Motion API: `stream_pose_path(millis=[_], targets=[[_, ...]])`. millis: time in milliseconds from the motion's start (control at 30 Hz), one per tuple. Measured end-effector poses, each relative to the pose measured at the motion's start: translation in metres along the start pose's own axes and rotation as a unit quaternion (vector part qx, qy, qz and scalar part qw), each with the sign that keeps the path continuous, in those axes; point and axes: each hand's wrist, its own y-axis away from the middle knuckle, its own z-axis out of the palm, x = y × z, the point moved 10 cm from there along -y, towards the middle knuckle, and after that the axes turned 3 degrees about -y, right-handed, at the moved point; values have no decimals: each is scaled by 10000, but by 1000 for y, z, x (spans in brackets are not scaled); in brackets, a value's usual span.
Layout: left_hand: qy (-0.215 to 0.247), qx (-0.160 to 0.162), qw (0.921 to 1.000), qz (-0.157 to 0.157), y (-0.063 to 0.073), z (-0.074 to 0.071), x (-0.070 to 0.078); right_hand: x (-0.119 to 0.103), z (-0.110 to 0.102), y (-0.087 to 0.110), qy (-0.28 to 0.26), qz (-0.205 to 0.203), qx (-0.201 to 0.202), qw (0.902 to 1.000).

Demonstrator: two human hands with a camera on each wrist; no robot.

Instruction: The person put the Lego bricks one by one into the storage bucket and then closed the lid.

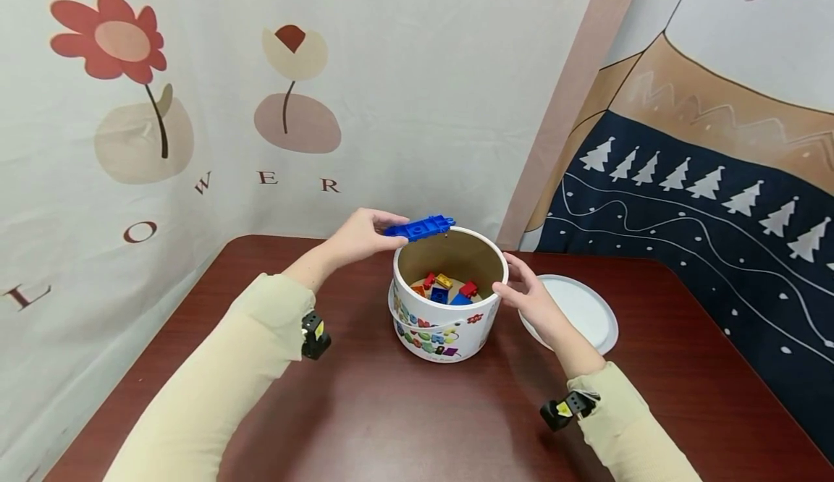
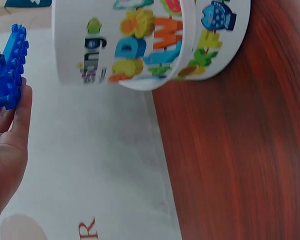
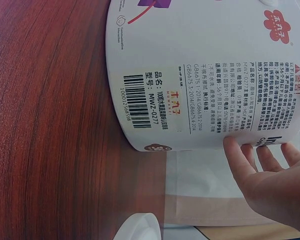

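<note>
My left hand [image 1: 365,236] pinches a long blue toy-brick base plate [image 1: 420,228] between thumb and fingers, over the left back rim of a round white bucket [image 1: 449,333]. In the left wrist view the studs of the blue plate [image 2: 11,67] show beside the bucket's printed wall. Several red, yellow, orange and blue bricks [image 1: 439,295] lie at the bottom of the bucket. My right hand [image 1: 531,297] holds the bucket's right side near the rim, thumb toward the front and fingers farther back. In the right wrist view its fingertips touch the labelled wall [image 3: 210,75].
A round white lid [image 1: 589,315] lies on the brown table [image 1: 404,424] to the right of the bucket, partly behind my right hand. The bucket's white handle [image 1: 417,328] hangs down its front. A printed curtain [image 1: 417,91] hangs behind the table.
</note>
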Motion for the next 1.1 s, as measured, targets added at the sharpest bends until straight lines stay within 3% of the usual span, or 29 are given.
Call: stream_pose_path(millis=[233,567,1100], targets=[[45,-268,9996,113,-5,22,11,-1,1,0,-13,5,-15,10000],[61,-456,9987,220,-8,38,16,-4,3,0,-39,-36,-14,10000],[410,-265,9981,375,-7,36,12,-1,1,-1,31,-24,26,10000]])
